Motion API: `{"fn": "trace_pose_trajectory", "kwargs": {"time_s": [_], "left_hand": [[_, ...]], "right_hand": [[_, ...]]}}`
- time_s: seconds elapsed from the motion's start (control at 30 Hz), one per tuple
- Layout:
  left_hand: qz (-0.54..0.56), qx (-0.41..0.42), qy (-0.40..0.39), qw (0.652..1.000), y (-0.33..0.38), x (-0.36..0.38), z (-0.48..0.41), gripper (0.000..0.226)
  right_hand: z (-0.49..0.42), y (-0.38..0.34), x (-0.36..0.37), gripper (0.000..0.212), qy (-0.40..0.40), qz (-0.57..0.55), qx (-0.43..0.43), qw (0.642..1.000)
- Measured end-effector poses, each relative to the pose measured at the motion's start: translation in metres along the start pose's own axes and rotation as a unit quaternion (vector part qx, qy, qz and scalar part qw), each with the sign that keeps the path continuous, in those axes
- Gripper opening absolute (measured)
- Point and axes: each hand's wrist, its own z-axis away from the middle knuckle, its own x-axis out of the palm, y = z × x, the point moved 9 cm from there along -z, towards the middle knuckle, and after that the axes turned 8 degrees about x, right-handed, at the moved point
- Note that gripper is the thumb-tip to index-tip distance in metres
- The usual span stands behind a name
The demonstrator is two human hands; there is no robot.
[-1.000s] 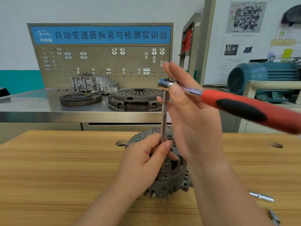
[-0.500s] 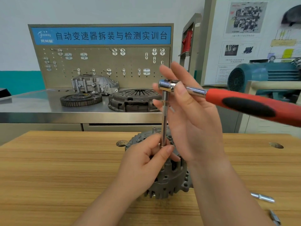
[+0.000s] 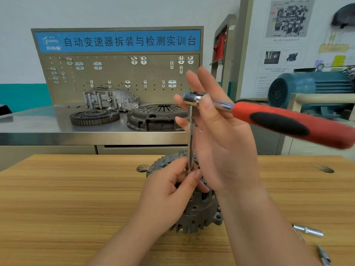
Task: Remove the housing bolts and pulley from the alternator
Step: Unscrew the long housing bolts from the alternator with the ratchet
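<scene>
The grey alternator (image 3: pixel 199 214) stands on the wooden table (image 3: pixel 67 198), partly hidden by my hands. A chrome extension bar (image 3: pixel 190 143) rises straight up from its top. My left hand (image 3: pixel 169 191) grips the bar's lower end, so the socket and bolt beneath are hidden. A ratchet wrench with a red and black handle (image 3: pixel 284 123) sits on the bar's top and points right. My right hand (image 3: pixel 226 146) holds the ratchet head, thumb over its neck and fingers straight up behind it.
Two loose chrome pieces (image 3: pixel 309 230) (image 3: pixel 324 256) lie on the table at the near right. Behind the table, a steel bench carries a clutch cover (image 3: pixel 153 117), a toothed flywheel (image 3: pixel 94 117) and an aluminium housing (image 3: pixel 109 99). A blue motor (image 3: pixel 311 87) stands at the right.
The ratchet handle has rocked slightly, its far end rising a little. Both hands keep their hold in the same places and the alternator has not moved.
</scene>
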Motion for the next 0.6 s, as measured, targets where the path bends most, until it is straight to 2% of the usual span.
{"fn": "trace_pose_trajectory", "kwargs": {"time_s": [0.07, 0.17, 0.3, 0.43, 0.53, 0.6], "left_hand": [[-0.007, 0.010, -0.001, 1.000, 0.002, 0.000, 0.001, 0.027], [-0.006, 0.011, -0.009, 1.000, 0.003, 0.000, 0.002, 0.041], [-0.012, 0.001, -0.003, 1.000, 0.005, -0.002, 0.000, 0.034], [-0.017, -0.009, 0.000, 1.000, 0.005, -0.002, -0.001, 0.052], [0.003, -0.006, 0.005, 1.000, 0.004, -0.002, 0.000, 0.047], [0.014, -0.005, -0.007, 1.000, 0.005, 0.000, 0.000, 0.041]], "right_hand": [[-0.001, 0.005, 0.001, 0.027, -0.006, -0.028, 0.028, 0.999], [-0.001, 0.012, -0.003, 0.043, 0.010, -0.044, 0.069, 0.997], [-0.001, 0.005, -0.007, 0.023, 0.034, -0.002, 0.025, 0.999], [0.001, -0.003, -0.003, 0.021, 0.017, 0.050, -0.022, 0.998], [0.000, 0.004, -0.001, 0.026, 0.000, -0.010, 0.014, 1.000], [-0.001, 0.011, 0.000, 0.039, -0.011, -0.049, 0.058, 0.997]]}}
